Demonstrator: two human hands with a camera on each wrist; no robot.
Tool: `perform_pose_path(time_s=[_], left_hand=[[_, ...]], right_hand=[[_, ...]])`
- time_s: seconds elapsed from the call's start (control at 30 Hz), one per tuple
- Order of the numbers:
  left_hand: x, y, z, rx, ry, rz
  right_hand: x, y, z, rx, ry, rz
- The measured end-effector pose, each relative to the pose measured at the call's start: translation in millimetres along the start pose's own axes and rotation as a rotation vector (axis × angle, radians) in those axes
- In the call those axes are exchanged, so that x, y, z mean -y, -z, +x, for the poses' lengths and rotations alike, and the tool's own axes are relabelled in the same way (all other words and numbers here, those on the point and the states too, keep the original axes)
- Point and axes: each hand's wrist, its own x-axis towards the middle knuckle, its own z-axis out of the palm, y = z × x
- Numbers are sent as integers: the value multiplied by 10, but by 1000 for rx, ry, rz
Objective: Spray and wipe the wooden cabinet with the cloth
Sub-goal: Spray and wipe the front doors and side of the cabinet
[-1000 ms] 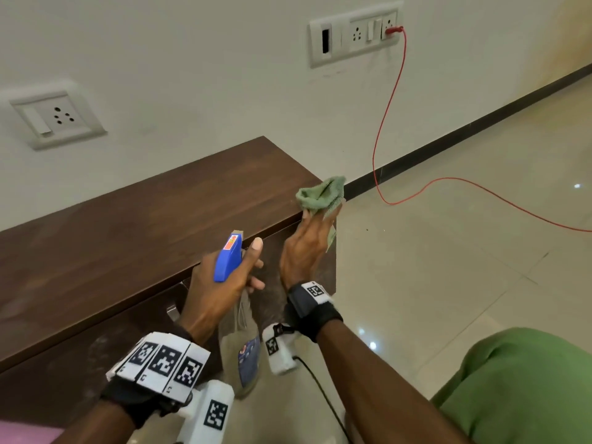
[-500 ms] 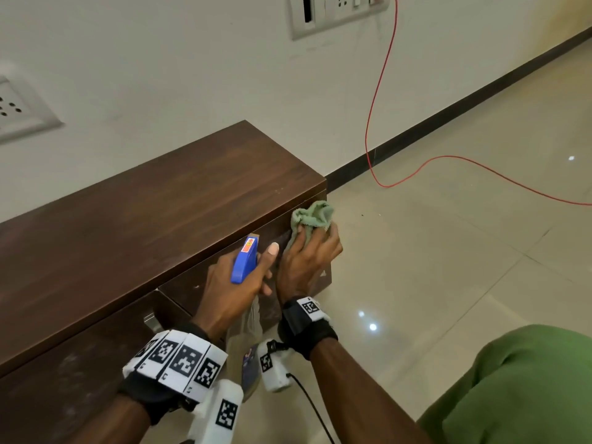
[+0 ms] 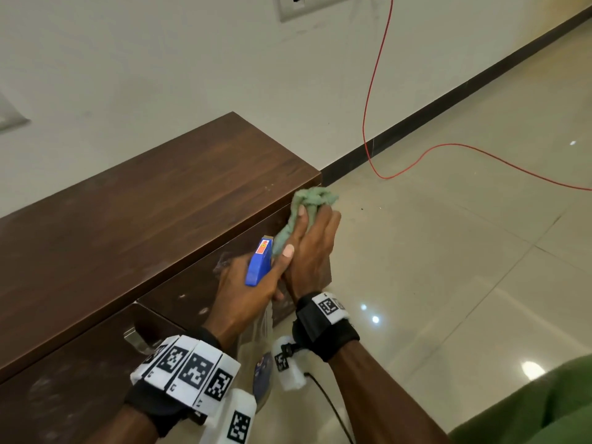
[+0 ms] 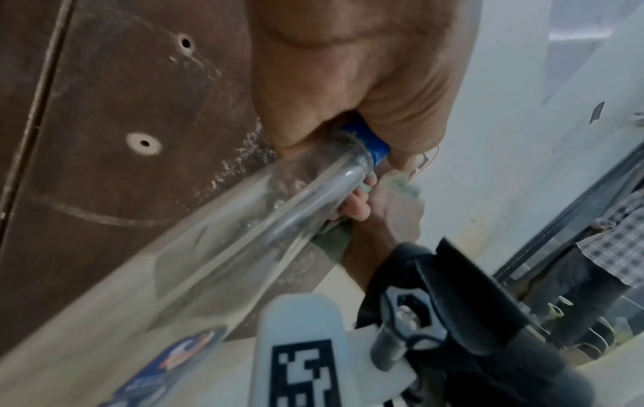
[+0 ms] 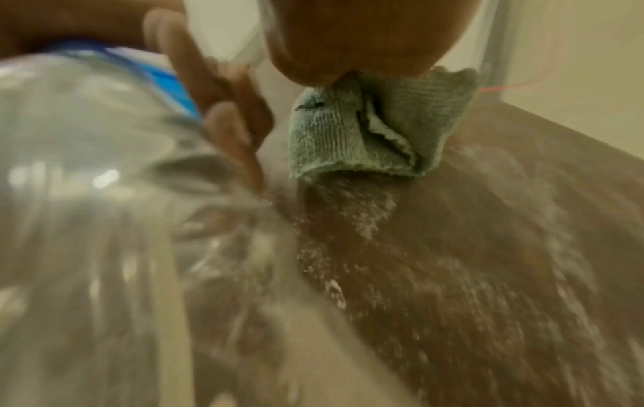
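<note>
A low dark wooden cabinet stands against the wall; its front panel is speckled with spray droplets. My left hand grips a clear spray bottle with a blue head, close to the panel near its right end. My right hand holds a crumpled green cloth and presses it against the front panel by the cabinet's right corner. In the right wrist view the cloth lies on the wet wood beside the bottle. The bottle's clear body slants down below my left hand.
A red cable hangs from a wall socket plate and trails over the tiled floor right of the cabinet. A metal handle sticks out of the cabinet front. My green-clad knee is at the lower right.
My right hand brought the cloth down from the cabinet's top corner onto the front panel and is rubbing it there. The left hand with the bottle moved closer to the right hand.
</note>
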Motion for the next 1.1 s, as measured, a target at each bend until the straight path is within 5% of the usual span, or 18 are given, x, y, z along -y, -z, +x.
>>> perform_pose_path(time_s=[0.1, 0.27, 0.47, 0.53, 0.67, 0.7, 0.87, 0.97, 1.03, 1.1], left_hand=[[-18, -58, 59, 27, 7, -63], [96, -63, 78, -7, 53, -68], [220, -146, 87, 16, 89, 3], [215, -185, 93, 40, 95, 55], [242, -244, 144, 46, 94, 59], [257, -242, 167, 38, 102, 65], [391, -232, 198, 25, 61, 90], [447, -216, 193, 27, 60, 98], [451, -233, 180, 37, 73, 89], [461, -254, 151, 62, 75, 82]], right_hand=[[-124, -1, 98, 27, 141, 41], [-462, -22, 143, 48, -309, 61], [-47, 11, 310, -35, 153, 55], [-338, 5, 202, 27, 50, 56], [-917, 87, 14, 254, -490, -96], [-885, 101, 1, 279, -487, -132], [-236, 121, -20, 24, 144, -36], [-425, 53, -56, 42, 242, -47], [-869, 39, -143, 90, 36, -102], [-1253, 75, -187, 219, -378, -146]])
